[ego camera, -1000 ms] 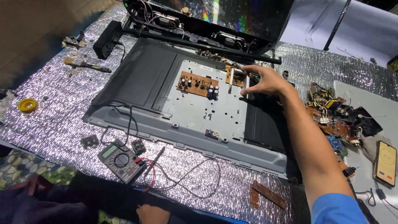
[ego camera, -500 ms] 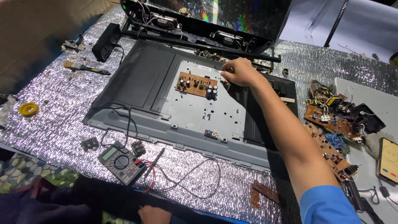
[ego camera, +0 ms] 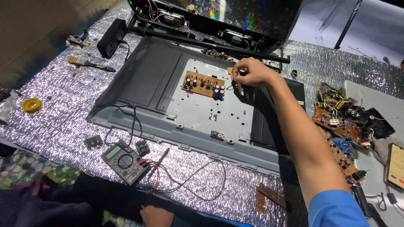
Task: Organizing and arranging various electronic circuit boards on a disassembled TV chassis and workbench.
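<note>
Presently, left to right: yellow tape roll (ego camera: 31, 104); digital multimeter (ego camera: 125, 162) with leads; left hand (ego camera: 156, 215) at the lower edge, grip undeterminable; brown circuit board (ego camera: 203, 83) mounted on grey chassis (ego camera: 219, 115); right hand (ego camera: 250, 71), pinched on small connector (ego camera: 231, 72). Steady, straight handling is advised.

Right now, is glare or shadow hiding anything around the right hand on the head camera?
Head view: the silver foil mat sparkles with speckled glare; the tilted dark screen panel shows a rainbow reflection. The right hand casts a shadow over the metal chassis beside it, yet the brown circuit board stays sharp. The left hand sits in dim light at the bottom edge.
</note>
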